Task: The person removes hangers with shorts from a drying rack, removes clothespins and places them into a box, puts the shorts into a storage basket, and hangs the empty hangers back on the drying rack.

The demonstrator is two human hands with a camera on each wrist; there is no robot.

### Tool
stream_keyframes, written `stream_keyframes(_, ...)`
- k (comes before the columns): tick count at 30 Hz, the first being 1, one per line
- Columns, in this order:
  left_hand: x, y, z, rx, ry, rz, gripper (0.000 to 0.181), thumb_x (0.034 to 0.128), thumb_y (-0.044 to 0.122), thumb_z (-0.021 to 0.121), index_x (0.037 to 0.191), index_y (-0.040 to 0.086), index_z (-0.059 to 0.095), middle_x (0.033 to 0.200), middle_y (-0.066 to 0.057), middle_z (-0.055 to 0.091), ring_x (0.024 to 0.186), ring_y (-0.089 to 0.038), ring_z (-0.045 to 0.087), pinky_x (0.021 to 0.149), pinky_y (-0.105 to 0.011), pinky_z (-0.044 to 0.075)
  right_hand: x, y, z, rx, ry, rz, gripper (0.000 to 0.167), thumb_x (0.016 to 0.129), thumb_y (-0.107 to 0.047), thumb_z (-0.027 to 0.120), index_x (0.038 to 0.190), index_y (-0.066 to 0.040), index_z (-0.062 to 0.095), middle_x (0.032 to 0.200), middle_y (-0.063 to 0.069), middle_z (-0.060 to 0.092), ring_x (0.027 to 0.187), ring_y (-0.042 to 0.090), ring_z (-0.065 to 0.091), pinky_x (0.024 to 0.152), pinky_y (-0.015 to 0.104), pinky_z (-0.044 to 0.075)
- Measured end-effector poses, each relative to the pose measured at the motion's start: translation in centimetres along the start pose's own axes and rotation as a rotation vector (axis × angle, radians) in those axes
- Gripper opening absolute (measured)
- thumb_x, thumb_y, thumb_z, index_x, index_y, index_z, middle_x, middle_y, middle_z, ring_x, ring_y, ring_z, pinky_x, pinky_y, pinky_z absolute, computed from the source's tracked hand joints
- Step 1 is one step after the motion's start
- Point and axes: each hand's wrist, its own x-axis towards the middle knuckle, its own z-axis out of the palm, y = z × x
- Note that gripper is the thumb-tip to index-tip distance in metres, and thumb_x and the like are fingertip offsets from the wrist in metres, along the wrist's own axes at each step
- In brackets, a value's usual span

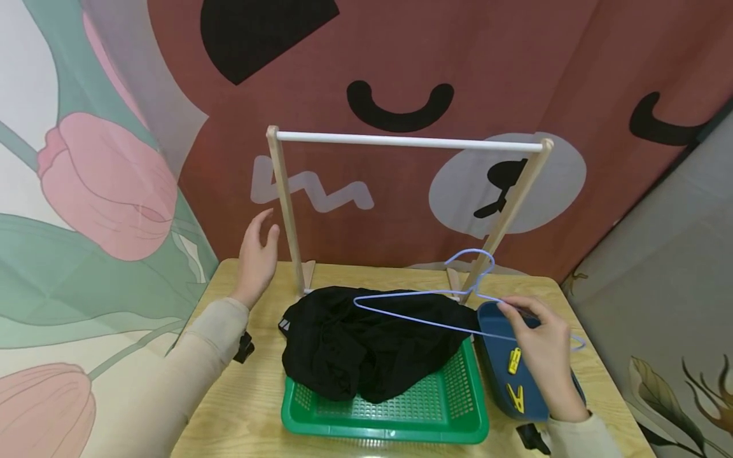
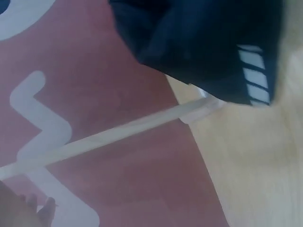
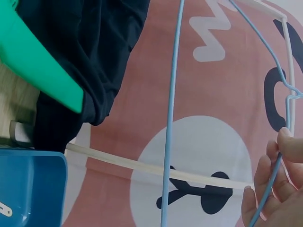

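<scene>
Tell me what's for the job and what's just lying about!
Seems for the job: hanger, held in the right fingers; black cloth; basket; rack.
Seems just lying about: yellow clips, untouched, though possibly for the job too; tray holding them.

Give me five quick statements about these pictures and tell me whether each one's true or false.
1. The right hand holds a blue clothes hanger. True.
2. A black garment rests in and over the green basket. True.
3. The left hand grips the black garment. False: the left hand holds nothing.
4. The yellow clothespins lie in the green basket. False: they lie in the blue bin.
5. A clothes rack stands behind the green basket. True.
</scene>
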Motion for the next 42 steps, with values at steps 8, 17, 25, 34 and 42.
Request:
stream_keyframes(8,2.5,1.3,0.5,-0.122,-0.034,-0.033,0.056,0.1061,0.039,0.044,0.155,0.015,0.032,0.154,-0.006,0.036,0.142,-0.024,0.032,0.114,-0.047,0.029,0.4,-1.1,0.3,0.009,0.001,-0.057,0.015,0.080,0.006,0.079,0.093,-0.003,0.077,0.086,0.008,0.071,0.083,-0.009,0.056,0.073,0.009,0.041)
stream_keyframes(17,4.7,1.9,0.9,-0.157,-0.081,-0.002,0.055,0.1068,0.031,0.043,0.156,0.012,0.028,0.147,-0.016,0.042,0.132,-0.031,0.043,0.109,-0.047,0.036,1.4,-1.3,0.9,0.023,-0.008,-0.056,0.014,0.081,0.005,0.078,0.094,-0.001,0.076,0.088,0.011,0.071,0.084,-0.008,0.056,0.073,0.012,0.043)
stream_keyframes(25,5.2,1.1,1.4,-0.047,-0.102,0.004,0.041,0.1081,0.019,0.039,0.147,0.006,0.041,0.134,-0.019,0.056,0.123,-0.036,0.053,0.100,-0.049,0.045,2.6,-1.8,1.9,0.050,0.002,-0.092,0.013,0.082,0.005,0.078,0.093,-0.001,0.076,0.087,0.011,0.072,0.083,-0.004,0.056,0.072,0.016,0.043)
stream_keyframes(34,5.3,0.1,1.1,0.005,-0.110,-0.003,0.042,0.1062,0.029,0.037,0.138,0.004,0.048,0.131,-0.018,0.056,0.120,-0.036,0.054,0.099,-0.051,0.045,5.5,-3.6,2.0,0.095,-0.008,-0.184,0.012,0.086,0.002,0.075,0.096,-0.003,0.077,0.088,0.007,0.071,0.081,0.001,0.055,0.074,0.019,0.043)
stream_keyframes(42,5.4,0.0,1.0,0.019,-0.129,0.005,0.041,0.1069,0.027,0.034,0.139,0.003,0.044,0.133,-0.019,0.054,0.123,-0.037,0.052,0.100,-0.052,0.044,8.5,-5.4,1.4,0.009,0.043,-0.246,0.012,0.087,-0.004,0.076,0.099,-0.004,0.077,0.090,0.008,0.073,0.074,-0.005,0.056,0.064,0.010,0.041)
